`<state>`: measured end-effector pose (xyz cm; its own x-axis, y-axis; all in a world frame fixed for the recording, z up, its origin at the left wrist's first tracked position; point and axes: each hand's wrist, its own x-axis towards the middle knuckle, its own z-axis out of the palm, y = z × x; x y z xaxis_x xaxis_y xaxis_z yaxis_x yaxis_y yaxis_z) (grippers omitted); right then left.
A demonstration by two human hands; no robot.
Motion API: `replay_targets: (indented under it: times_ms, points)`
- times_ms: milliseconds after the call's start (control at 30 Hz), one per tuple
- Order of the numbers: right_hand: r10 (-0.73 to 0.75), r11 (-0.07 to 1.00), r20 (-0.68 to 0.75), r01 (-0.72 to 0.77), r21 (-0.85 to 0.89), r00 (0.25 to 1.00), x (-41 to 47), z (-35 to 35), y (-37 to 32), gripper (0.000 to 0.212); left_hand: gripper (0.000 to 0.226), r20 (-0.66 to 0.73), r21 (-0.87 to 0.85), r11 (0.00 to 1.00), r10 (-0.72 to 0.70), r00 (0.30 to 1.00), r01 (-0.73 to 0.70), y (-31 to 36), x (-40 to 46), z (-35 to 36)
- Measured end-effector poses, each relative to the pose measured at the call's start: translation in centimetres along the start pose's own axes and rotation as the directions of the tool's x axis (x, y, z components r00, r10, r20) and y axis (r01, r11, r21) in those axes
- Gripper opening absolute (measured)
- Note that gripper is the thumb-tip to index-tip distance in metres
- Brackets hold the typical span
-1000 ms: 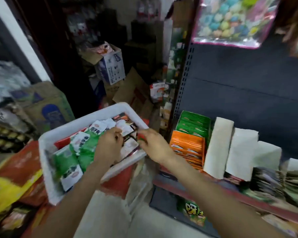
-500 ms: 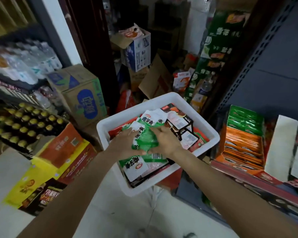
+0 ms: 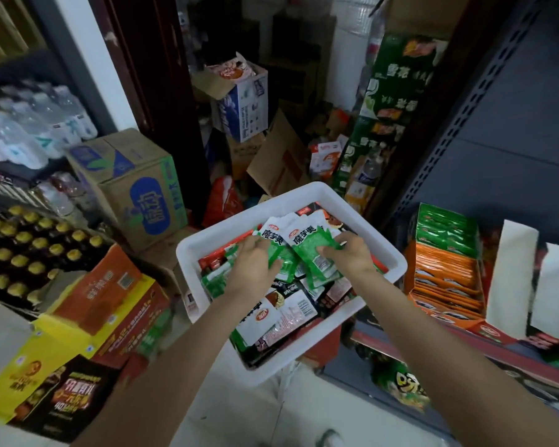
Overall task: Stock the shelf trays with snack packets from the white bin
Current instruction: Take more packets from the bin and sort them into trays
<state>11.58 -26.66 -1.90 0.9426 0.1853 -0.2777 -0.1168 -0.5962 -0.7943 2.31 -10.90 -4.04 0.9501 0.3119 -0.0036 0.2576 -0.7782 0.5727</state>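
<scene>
We should square the green-and-white snack packets (image 3: pixel 305 253) into one even stack before lifting, thumbs on top. Both grips are curled round the bunch: left hand (image 3: pixel 252 272) at its left edge, right hand (image 3: pixel 349 256) at its right, over the white bin (image 3: pixel 387 253), with the shelf trays (image 3: pixel 445 272) just beside.

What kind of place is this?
Probably a small grocery shop, near its stockroom: display trays of snack packets on a metal shelf, bottled drinks on racks, stacked cartons.
</scene>
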Motion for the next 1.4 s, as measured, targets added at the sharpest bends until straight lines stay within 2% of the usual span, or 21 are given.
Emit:
replay_targets:
  times_ms: [67,133,167,200,267,333,433,500,533,567,633,667,733,933,1033,1100,1200,1267,1400]
  points:
    - [0.069,0.979,-0.007,-0.067,0.193,0.998,-0.2,-0.6,0.2,0.035,0.026,-0.010,-0.068,0.998,-0.006,1.000,0.005,1.5,0.4,0.0]
    - [0.130,0.932,0.011,-0.126,0.340,0.991,-0.2,-1.3,0.7,0.023,0.038,0.073,-0.232,0.971,-0.046,0.996,0.062,3.4,1.0,-0.1]
    - [0.139,0.904,0.031,-0.139,0.404,0.990,-0.4,-1.7,0.9,0.021,0.038,0.149,-0.408,0.901,-0.090,0.985,0.145,4.5,1.3,0.0]
    - [0.130,0.879,0.049,-0.138,0.456,0.990,-0.6,-2.2,1.0,0.020,0.032,0.231,-0.593,0.769,-0.123,0.965,0.240,5.6,1.5,0.1]
    - [0.086,0.879,0.035,-0.092,0.467,0.996,-1.1,-3.1,1.4,0.017,0.018,0.354,-0.782,0.512,-0.104,0.929,0.355,7.5,1.7,0.4]
    - [0.005,0.944,-0.049,0.011,0.329,0.999,-1.4,-4.4,1.8,0.028,0.012,0.339,-0.818,0.468,-0.080,0.938,0.335,9.0,2.1,1.1]
    - [-0.182,0.983,-0.168,0.177,-0.043,0.969,-1.6,-6.8,2.9,0.052,0.014,0.251,-0.825,0.499,-0.097,0.963,0.265,11.8,2.4,2.5]
    - [-0.295,0.938,-0.184,0.247,-0.243,0.938,-1.9,-8.5,3.3,0.049,0.016,0.180,-0.807,0.555,-0.090,0.979,0.200,13.8,2.5,3.8]
    - [-0.307,0.933,-0.170,0.261,-0.247,0.936,-2.1,-9.4,3.5,0.044,0.017,0.147,-0.790,0.596,-0.050,0.988,0.148,14.9,2.5,4.5]
    - [-0.266,0.957,-0.154,0.241,-0.163,0.952,-2.3,-10.5,3.7,0.040,0.018,0.122,-0.756,0.650,0.018,0.992,0.081,16.0,2.4,5.3]
    - [-0.136,0.976,-0.133,0.156,0.153,0.982,-2.6,-13.0,4.2,0.035,0.029,0.138,-0.679,0.733,0.180,0.974,-0.039,18.5,2.2,6.9]
    - [-0.097,0.950,-0.130,0.131,0.285,0.987,-2.8,-14.4,4.7,0.033,0.039,0.168,-0.666,0.742,0.242,0.956,-0.070,19.7,2.1,7.8]
    - [-0.056,0.907,-0.134,0.106,0.408,0.989,-3.0,-17.3,6.1,0.027,0.045,0.201,-0.681,0.725,0.319,0.926,-0.102,22.3,1.8,9.5]
    - [0.000,0.876,-0.225,0.109,0.470,0.974,-3.2,-25.5,12.0,0.021,0.044,0.165,-0.631,0.744,0.405,0.899,-0.219,29.8,1.5,14.2]
    - [0.013,0.814,-0.247,0.133,0.565,0.969,-3.4,-29.5,14.6,0.019,0.043,0.113,-0.567,0.804,0.293,0.949,-0.181,33.5,1.3,16.6]
    - [-0.005,0.780,-0.233,0.149,0.607,0.973,-3.7,-31.9,16.5,0.015,0.041,0.148,-0.541,0.831,0.245,0.958,-0.129,35.9,1.2,17.9]
    - [-0.075,0.807,-0.255,0.209,0.552,0.964,-4.0,-35.2,19.3,0.013,0.035,0.200,-0.598,0.790,0.308,0.930,-0.133,39.5,0.6,19.7]
    - [-0.100,0.832,-0.266,0.227,0.506,0.959,-4.0,-37.2,20.8,0.016,0.043,0.200,-0.585,0.798,0.312,0.929,-0.143,41.4,0.2,20.8]
    - [-0.130,0.915,-0.267,0.219,0.340,0.955,-3.4,-41.1,23.1,0.022,0.039,0.134,-0.553,0.812,0.308,0.942,-0.187,44.0,0.3,23.4]
